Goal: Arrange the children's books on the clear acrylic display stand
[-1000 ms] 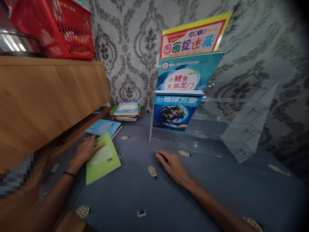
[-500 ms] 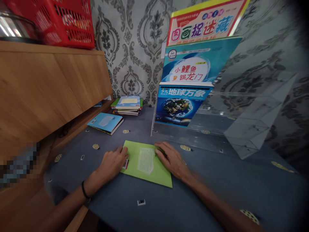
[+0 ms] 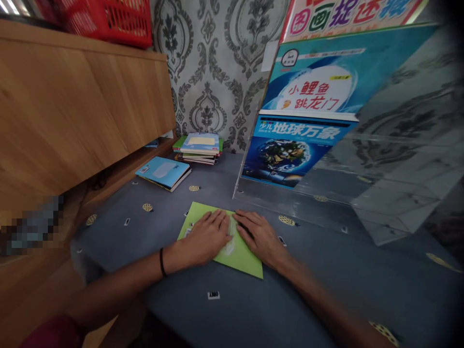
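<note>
A green book [image 3: 241, 258] lies shut on the dark patterned tablecloth, with a pale text patch in the middle of its cover. My left hand [image 3: 210, 237] rests flat on its left and middle part, fingers stretched out, and hides much of the patch. On the book's right side lies my right hand [image 3: 259, 237], its fingers extended over the cover. The two hands are close together, fingertips near each other at the patch. A black band circles my left wrist.
A clear rack [image 3: 395, 208] at the right holds several upright books, among them a blue Earth book [image 3: 286, 154]. Further back lie a light-blue book [image 3: 165, 171] and a book stack [image 3: 199, 147]. A wooden cabinet [image 3: 83, 96] with a red basket [image 3: 123, 21] borders the left.
My left hand has moved right, from the book's left edge onto the middle of the cover. My right hand stays about where it was. The view has shifted slightly.
</note>
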A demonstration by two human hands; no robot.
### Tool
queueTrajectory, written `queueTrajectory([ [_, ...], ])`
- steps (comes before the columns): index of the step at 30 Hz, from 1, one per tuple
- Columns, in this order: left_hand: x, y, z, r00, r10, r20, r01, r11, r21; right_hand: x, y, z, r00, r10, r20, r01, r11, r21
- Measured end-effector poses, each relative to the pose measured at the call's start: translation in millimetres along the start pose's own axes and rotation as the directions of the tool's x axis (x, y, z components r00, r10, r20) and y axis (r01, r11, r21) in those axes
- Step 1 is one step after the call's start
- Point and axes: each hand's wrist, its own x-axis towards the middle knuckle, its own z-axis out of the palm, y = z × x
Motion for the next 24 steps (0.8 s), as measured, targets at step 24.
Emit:
queueTrajectory([
  [24,-26.7,-87.3,62.7,0.959,-0.172,-0.224,0.212,0.963,0.168,62.7,-78.7,31.1,0.958,-0.075,0.276,0.106,0.989,-0.099],
])
